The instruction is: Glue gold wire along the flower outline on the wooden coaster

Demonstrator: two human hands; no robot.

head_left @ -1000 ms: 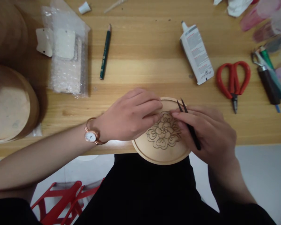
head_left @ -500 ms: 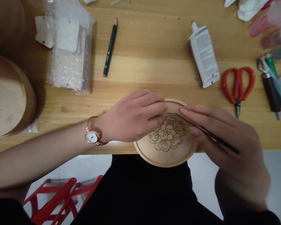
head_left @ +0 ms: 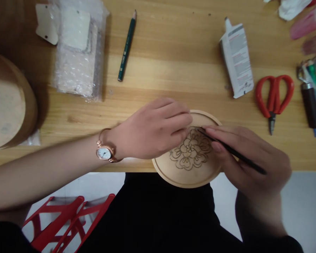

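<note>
A pale round wooden disc (head_left: 179, 173) with a grooved rim overhangs the table's front edge above my lap. It bears a dark-lined flower design (head_left: 191, 149). My left hand (head_left: 158, 128), with a watch on its wrist, lies over the disc's upper left with fingers curled closed against it; its thumb is hidden. A thin black pen-like tool (head_left: 234, 151) is pinched in my right hand (head_left: 252, 154). The tip of this tool meets the top of the flower design. Whether it is a pencil, brush or stylus, I cannot tell.
A dark green pencil (head_left: 126, 47), a bubble-wrapped pack of plates (head_left: 79, 56) and a white tube (head_left: 238, 61) lie beyond my hands. Red-handled cutters (head_left: 274, 95) are at the right, near a black-handled tool (head_left: 310, 105). A round wooden block (head_left: 7, 102) stands left.
My right hand has moved slightly left and down, bringing the tool's tip onto the flower lines. My left hand remains on the disc. The view has shifted a little.
</note>
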